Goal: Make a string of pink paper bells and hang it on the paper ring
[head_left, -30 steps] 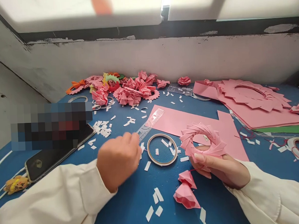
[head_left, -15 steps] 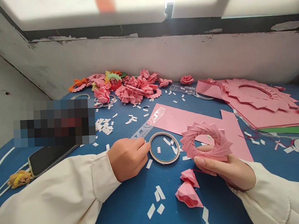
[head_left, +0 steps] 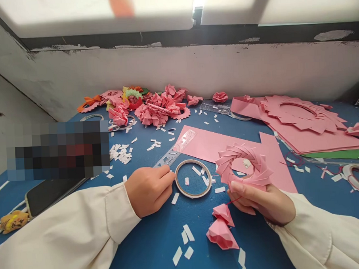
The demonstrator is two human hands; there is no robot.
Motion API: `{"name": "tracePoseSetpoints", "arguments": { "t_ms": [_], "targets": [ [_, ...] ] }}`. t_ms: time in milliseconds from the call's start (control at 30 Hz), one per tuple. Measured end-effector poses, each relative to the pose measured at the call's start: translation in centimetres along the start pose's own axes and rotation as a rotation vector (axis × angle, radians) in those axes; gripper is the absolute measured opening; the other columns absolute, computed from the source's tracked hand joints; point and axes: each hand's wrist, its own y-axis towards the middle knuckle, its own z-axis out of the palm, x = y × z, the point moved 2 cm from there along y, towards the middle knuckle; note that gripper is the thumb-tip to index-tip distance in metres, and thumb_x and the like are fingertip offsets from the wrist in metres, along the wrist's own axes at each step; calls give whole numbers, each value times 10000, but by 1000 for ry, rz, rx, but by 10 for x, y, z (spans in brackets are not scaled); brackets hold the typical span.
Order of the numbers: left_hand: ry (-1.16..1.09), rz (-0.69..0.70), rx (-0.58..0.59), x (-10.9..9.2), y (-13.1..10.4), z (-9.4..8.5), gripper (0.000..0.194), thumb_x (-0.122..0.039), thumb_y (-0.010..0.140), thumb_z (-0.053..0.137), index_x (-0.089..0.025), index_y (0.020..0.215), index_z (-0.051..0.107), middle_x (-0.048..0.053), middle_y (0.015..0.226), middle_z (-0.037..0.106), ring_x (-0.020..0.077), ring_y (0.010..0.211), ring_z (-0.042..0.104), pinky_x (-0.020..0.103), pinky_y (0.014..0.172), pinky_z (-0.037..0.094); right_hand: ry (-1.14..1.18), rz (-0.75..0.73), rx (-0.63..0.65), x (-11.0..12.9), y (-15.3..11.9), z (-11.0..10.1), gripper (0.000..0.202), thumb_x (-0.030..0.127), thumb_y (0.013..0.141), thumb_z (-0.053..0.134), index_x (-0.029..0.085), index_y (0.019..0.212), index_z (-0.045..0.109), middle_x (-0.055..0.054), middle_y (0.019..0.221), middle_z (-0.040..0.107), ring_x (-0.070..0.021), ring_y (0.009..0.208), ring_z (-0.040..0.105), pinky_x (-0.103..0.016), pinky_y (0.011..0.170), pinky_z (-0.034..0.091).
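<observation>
My right hand (head_left: 261,200) grips a pink folded-paper ring (head_left: 243,167) along its lower edge, thumb in front. A small pale spot shows near the ring's opening. From that hand a red string runs down to two small pink folded-paper pieces (head_left: 222,231) on the blue table. My left hand (head_left: 150,191) is closed, its fingertips at the left rim of a thin roll of tape (head_left: 193,196); the exact grip is hidden. Just beyond that hand lies a clear ruler (head_left: 172,152), partly across a pink paper sheet (head_left: 211,141).
Folded paper flowers (head_left: 154,109) are heaped by the wall. Stacked pink sheets (head_left: 310,142) with a large paper ring lie at right, near another tape roll (head_left: 352,178). White scraps (head_left: 121,153) litter the table. A phone (head_left: 51,197) sits at left under a blurred patch.
The whole view has shifted slightly, moving most things left. My right hand has tilted the paper ring a little. My left hand stays at the tape roll.
</observation>
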Motion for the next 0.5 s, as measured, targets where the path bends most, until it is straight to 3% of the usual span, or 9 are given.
{"name": "tracePoseSetpoints", "arguments": {
  "t_ms": [167, 267, 500],
  "targets": [
    [-25, 2, -4, 1, 0, 0, 289, -156, 894, 305, -152, 859, 592, 26, 684, 594, 134, 511, 515, 270, 461, 333, -49, -1, 10, 4, -1, 0, 544, 580, 807, 500, 209, 427, 384, 16, 400, 362, -90, 401, 321, -289, 440, 234],
    [-35, 0, -3, 2, 0, 1, 280, -159, 891, 315, -152, 872, 594, 24, 690, 603, 136, 514, 522, 270, 449, 342, -46, 30, -5, 6, -1, 0, 509, 534, 797, 547, 210, 434, 398, 23, 407, 340, -86, 404, 296, -286, 431, 208],
    [-35, -7, 5, 2, 0, 0, 279, -161, 890, 319, -155, 878, 598, 30, 700, 621, 133, 533, 539, 259, 463, 361, 21, 77, -52, 8, 2, 6, 534, 599, 715, 596, 199, 436, 378, 61, 370, 270, -55, 344, 236, -255, 353, 139]
  ]
}}
